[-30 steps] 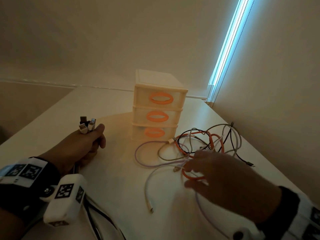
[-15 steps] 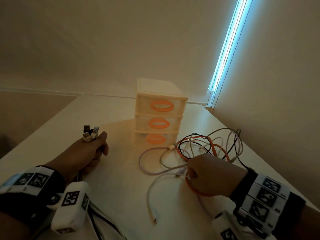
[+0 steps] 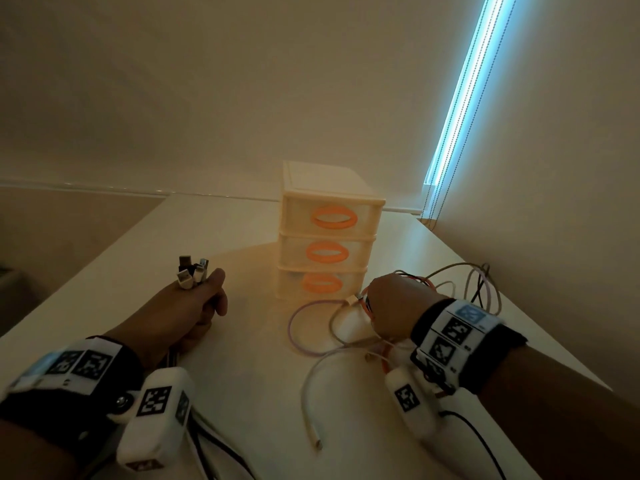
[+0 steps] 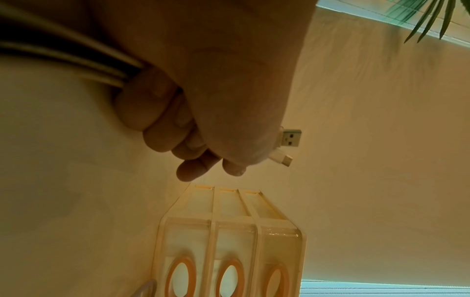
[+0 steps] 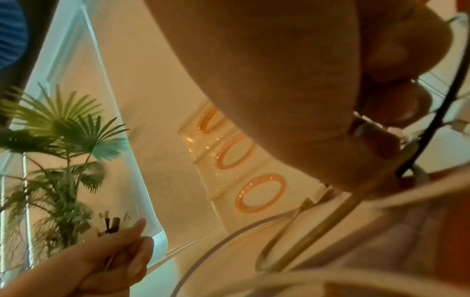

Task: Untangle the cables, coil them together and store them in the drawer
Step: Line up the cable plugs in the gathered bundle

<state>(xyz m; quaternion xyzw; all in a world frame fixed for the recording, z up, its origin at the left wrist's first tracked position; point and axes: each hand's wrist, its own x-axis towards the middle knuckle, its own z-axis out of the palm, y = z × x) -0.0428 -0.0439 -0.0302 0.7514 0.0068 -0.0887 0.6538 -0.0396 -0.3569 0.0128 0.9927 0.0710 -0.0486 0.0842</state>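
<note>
My left hand [image 3: 194,306] rests on the table as a fist round a bunch of cable ends; several plugs [image 3: 192,275] stick up from its top. In the left wrist view those plugs [image 4: 288,143] show past the curled fingers [image 4: 162,120], and the cable strands [image 4: 71,60] run back out of the fist. My right hand [image 3: 391,306] sits on the tangle of cables [image 3: 467,289] right of the drawer unit [image 3: 329,233]. In the right wrist view its thumb and fingertips [image 5: 396,104] pinch a metal plug [image 5: 363,125]. All three drawers are closed.
A lilac loop [image 3: 294,327] and a white cable with its plug [image 3: 317,441] lie on the white table [image 3: 242,375] between my hands. The wall and a blind cord [image 3: 450,133] bound the right side. A potted palm [image 5: 58,140] stands beyond the table.
My right hand has moved forward from the near side of the tangle to beside the bottom drawer and now pinches a plug there. The left fist has kept its hold on the bunch.
</note>
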